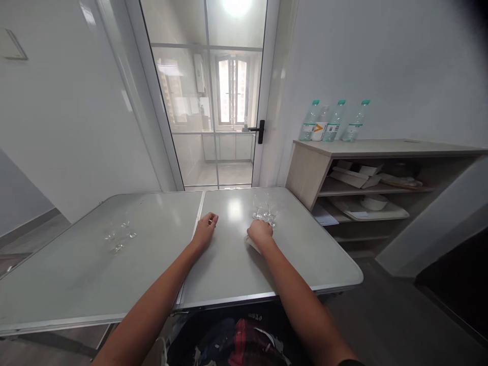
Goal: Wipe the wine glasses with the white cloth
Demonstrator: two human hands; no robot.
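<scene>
My left hand rests on the grey folding table, fingers curled loosely, holding nothing. My right hand lies on the table over a white cloth and is closed on it. Just beyond its fingers stand a few small clear glasses. Another small group of clear glasses stands on the left half of the table, well away from both hands.
A wooden shelf unit stands right of the table with water bottles on top and papers and trays inside. A glass door with a black handle is behind the table. The floor drops off at right.
</scene>
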